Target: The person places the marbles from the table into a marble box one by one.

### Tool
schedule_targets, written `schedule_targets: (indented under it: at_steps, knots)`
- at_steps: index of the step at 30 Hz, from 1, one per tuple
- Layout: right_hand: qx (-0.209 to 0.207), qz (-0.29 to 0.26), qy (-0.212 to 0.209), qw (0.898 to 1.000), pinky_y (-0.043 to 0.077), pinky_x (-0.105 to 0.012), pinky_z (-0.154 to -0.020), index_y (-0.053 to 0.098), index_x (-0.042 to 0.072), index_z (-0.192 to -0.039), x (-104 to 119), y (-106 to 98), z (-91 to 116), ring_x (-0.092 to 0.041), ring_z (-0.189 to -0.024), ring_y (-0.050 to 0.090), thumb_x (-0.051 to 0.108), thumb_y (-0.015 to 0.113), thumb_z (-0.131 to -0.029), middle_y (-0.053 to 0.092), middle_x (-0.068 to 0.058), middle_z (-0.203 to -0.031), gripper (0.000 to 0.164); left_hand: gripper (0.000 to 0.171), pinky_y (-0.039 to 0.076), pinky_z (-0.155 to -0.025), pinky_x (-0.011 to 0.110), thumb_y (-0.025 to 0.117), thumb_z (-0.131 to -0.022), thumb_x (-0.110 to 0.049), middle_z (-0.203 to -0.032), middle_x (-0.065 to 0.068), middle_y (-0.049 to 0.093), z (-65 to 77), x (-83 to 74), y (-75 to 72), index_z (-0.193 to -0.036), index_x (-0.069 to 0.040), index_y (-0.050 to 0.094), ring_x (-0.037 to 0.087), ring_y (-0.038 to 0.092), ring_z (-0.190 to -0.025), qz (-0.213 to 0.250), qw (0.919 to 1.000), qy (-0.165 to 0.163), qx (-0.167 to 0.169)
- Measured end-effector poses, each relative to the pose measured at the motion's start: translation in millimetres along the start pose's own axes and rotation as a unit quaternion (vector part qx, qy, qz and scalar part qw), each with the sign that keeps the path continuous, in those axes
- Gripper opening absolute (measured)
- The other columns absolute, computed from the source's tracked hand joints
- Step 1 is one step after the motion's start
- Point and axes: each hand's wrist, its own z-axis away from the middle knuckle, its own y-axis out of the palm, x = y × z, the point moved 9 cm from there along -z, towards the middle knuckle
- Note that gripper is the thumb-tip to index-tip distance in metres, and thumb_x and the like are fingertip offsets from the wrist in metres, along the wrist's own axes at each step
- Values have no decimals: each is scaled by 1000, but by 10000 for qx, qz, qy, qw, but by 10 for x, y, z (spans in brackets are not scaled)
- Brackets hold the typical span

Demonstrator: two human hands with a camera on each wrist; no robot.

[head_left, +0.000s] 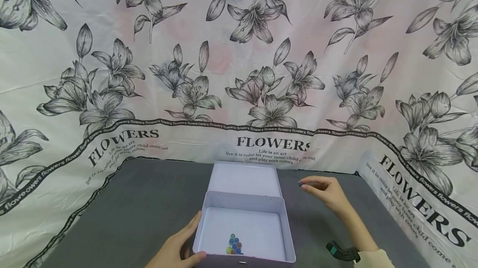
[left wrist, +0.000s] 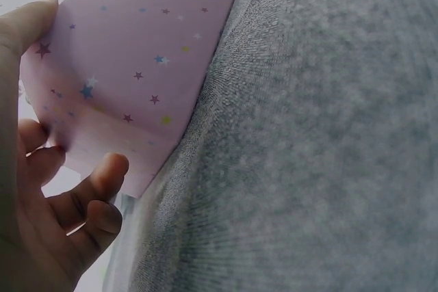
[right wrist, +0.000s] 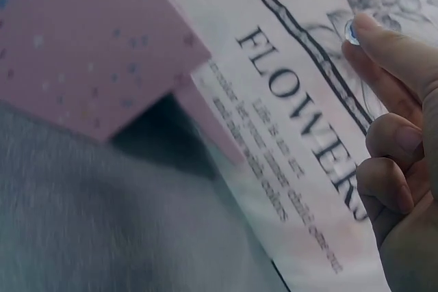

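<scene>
A box (head_left: 286,230), white inside and pink with small stars outside, stands with its lid (head_left: 244,179) laid back. Several coloured glass marbles (head_left: 234,241) lie in a cluster near the front wall inside it. My left hand (head_left: 177,245) grips the box at its front left corner; the left wrist view shows fingers on both sides of the starry wall (left wrist: 147,76). Away to the right of the lid, my right hand (head_left: 330,195) pinches one marble (right wrist: 352,32), clear with blue inside, between thumb and forefinger. The other fingers of that hand are curled in.
Grey cloth (head_left: 149,201) covers the table. Behind and at both sides hangs a white curtain (head_left: 194,143) with printed flowers and lettering. A dark band (head_left: 341,252) with a green-faced device is on the right wrist.
</scene>
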Motion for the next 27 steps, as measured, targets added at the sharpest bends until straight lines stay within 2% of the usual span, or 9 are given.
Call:
schedule_targets:
  at_steps: [7,15,19,21,27]
  knots:
    - [199,-192,-62,9996,59,-29,-82,78,-3,-115,133,323,-279,-9,-95,75,7,76,-98,79,1,-113,20,94,48,-60,23,76,-99,-40,-171,27,25,-10,-7,-10,-168,-4,23,-1,49,-67,17,10000,22,19]
    - [579,-310,35,9978,60,-35,-84,80,0,-115,273,678,-499,-12,-96,74,11,78,-97,79,-1,-115,21,92,48,-59,23,75,-100,-39,-171,25,25,-11,16,2,-169,-6,22,-1,48,-66,-12,10000,-28,26]
    - [759,-264,-60,9967,59,-37,-79,81,3,-114,344,831,-588,-11,-85,71,11,78,-97,78,-6,-118,19,91,48,-58,23,74,-101,-37,-171,24,26,-7,26,7,-169,-8,23,-1,47,-65,-8,10000,-17,14]
    - [852,-222,-159,9960,56,-34,-73,81,5,-113,382,909,-625,-9,-75,65,10,79,-96,78,-8,-118,18,91,48,-58,23,75,-101,-37,-171,24,26,-5,32,10,-169,-8,23,-1,47,-64,12,10000,0,17]
    - [1082,-43,-226,9939,53,-26,-77,84,13,-111,475,1149,-713,-9,-75,65,16,81,-95,79,-4,-117,16,91,48,-58,23,75,-100,-37,-172,24,25,-7,42,5,-169,-8,23,-1,47,-65,22,10000,27,12]
